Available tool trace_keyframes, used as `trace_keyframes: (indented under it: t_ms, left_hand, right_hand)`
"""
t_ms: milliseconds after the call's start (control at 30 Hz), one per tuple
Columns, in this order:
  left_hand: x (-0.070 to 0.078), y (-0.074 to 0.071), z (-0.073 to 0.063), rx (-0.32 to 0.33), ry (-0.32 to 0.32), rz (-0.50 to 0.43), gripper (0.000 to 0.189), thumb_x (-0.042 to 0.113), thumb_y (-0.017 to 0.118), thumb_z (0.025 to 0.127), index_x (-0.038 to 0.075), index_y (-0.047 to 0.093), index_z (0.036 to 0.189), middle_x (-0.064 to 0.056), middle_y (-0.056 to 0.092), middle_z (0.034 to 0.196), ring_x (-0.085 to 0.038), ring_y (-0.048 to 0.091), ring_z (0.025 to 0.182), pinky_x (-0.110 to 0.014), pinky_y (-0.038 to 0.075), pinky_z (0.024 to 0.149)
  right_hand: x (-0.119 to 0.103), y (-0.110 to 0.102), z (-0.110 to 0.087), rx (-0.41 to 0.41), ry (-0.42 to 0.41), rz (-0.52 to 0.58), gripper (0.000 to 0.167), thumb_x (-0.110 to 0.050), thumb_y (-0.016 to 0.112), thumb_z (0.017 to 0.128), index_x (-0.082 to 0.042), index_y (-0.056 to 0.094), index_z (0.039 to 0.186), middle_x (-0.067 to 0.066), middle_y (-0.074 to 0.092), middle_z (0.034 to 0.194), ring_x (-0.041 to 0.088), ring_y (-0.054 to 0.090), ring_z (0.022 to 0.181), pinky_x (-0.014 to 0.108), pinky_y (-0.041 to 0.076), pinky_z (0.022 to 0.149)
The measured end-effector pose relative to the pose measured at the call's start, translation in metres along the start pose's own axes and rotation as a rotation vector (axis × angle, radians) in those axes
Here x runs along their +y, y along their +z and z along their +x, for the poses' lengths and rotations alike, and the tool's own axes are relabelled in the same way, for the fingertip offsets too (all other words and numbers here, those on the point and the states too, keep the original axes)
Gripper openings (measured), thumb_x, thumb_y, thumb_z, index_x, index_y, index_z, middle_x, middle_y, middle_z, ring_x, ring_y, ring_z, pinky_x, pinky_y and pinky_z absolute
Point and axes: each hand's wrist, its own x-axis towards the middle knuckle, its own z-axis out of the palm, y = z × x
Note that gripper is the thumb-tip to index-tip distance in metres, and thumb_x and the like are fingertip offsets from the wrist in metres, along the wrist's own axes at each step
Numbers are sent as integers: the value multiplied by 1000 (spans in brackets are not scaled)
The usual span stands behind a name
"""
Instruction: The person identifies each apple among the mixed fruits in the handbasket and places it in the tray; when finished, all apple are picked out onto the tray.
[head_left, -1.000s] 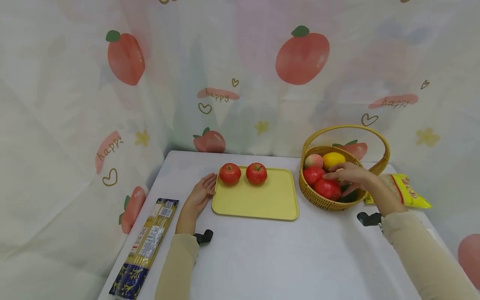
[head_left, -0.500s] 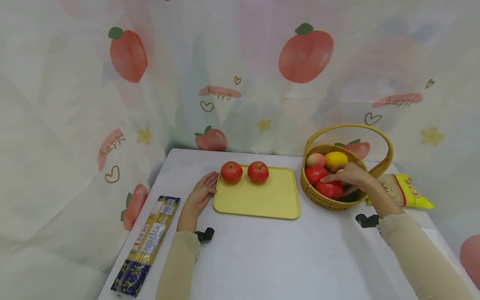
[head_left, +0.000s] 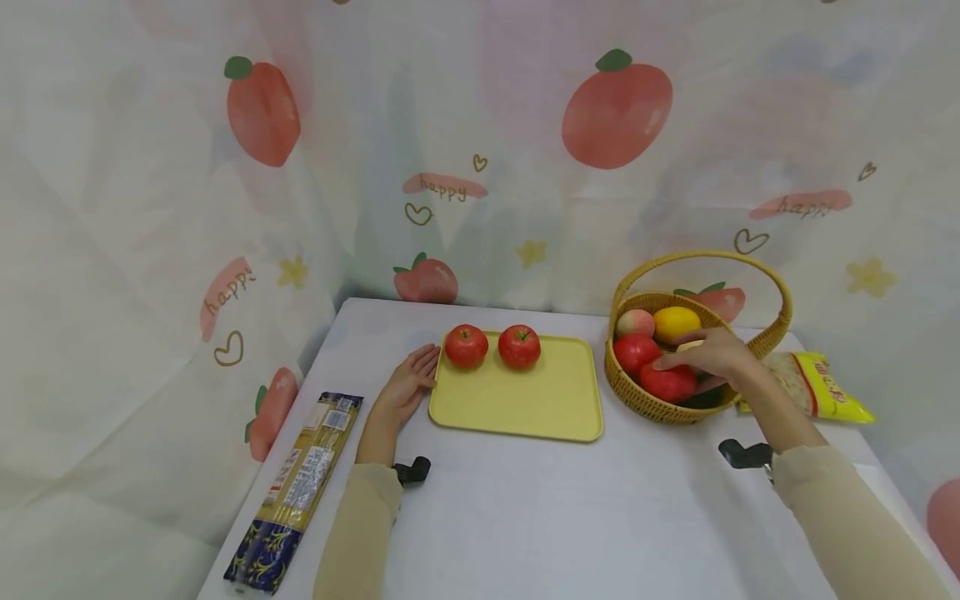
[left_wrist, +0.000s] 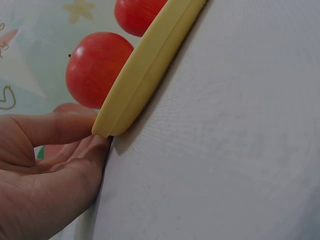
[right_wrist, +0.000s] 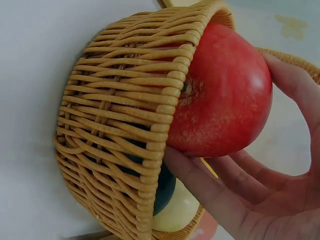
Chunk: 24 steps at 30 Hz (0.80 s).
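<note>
In the head view my right hand [head_left: 716, 354] reaches into a wicker basket [head_left: 637, 400] and grips a red apple [head_left: 667, 383] near its front. In the right wrist view the thumb is on one side of this apple [right_wrist: 225, 95] and the fingers on the other, with the apple rising above the rim. My left hand [head_left: 405, 387] lies at the left edge of a yellow tray [head_left: 525, 404], fingers fairly straight. The left wrist view has its thumb touching the tray's corner [left_wrist: 112, 122]. Two red apples [head_left: 467, 347] sit at the tray's back left.
A peach [head_left: 635, 323], a yellow lemon [head_left: 677, 323], another red fruit [head_left: 636, 353], a pale fruit and a dark green one share the basket. Its tall handle [head_left: 697, 257] arches above. A yellow snack bag [head_left: 825, 387] lies to its right, a long noodle packet [head_left: 296, 492] far left.
My right thumb has come lower onto the front apple in the basket, and the fingers have closed round it. The left hand stays by the tray. The head view has shifted slightly.
</note>
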Motion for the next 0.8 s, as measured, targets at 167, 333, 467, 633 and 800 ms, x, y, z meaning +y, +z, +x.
trace_keyframes:
  t_ms: [167, 333, 467, 633, 800]
  left_hand:
    - [0, 0, 1, -6, 6, 0, 90, -36, 35, 80, -3, 23, 162, -20, 24, 170, -30, 21, 158, -40, 21, 128]
    - [-1, 0, 0, -9, 8, 15, 89, -35, 35, 81, -2, 23, 163, -20, 24, 170, -30, 21, 158, -39, 21, 128]
    - [-2, -1, 0, -11, 12, 24, 89, -35, 35, 81, -3, 22, 163, -20, 24, 170, -30, 21, 159, -39, 21, 128]
    - [-3, -1, -1, -23, 14, 20, 90, -35, 35, 80, -3, 21, 163, -21, 22, 170, -30, 19, 159, -39, 20, 129]
    - [-2, -1, -1, -22, 13, 22, 90, -35, 36, 80, -2, 21, 163, -19, 22, 170, -29, 20, 159, -38, 21, 129]
  right_hand:
    - [1, -9, -8, 11, -6, 24, 103, -53, 82, 86, 8, 34, 155, 35, 36, 150, 47, 51, 125, 51, 63, 90]
    - [0, -14, -13, 15, -19, 64, 105, -54, 79, 88, 5, 29, 160, 38, 29, 155, 47, 50, 127, 51, 60, 95]
    - [-2, -14, -15, 38, -26, 103, 107, -52, 80, 88, 3, 26, 162, 37, 25, 160, 47, 50, 130, 52, 58, 99]
    - [-7, -14, -21, 69, -53, 122, 107, -55, 78, 88, 0, 27, 163, 35, 25, 162, 48, 48, 131, 53, 55, 103]
    - [-13, -14, -26, 108, -67, 109, 108, -61, 76, 87, -2, 29, 163, 35, 34, 156, 44, 54, 123, 40, 61, 95]
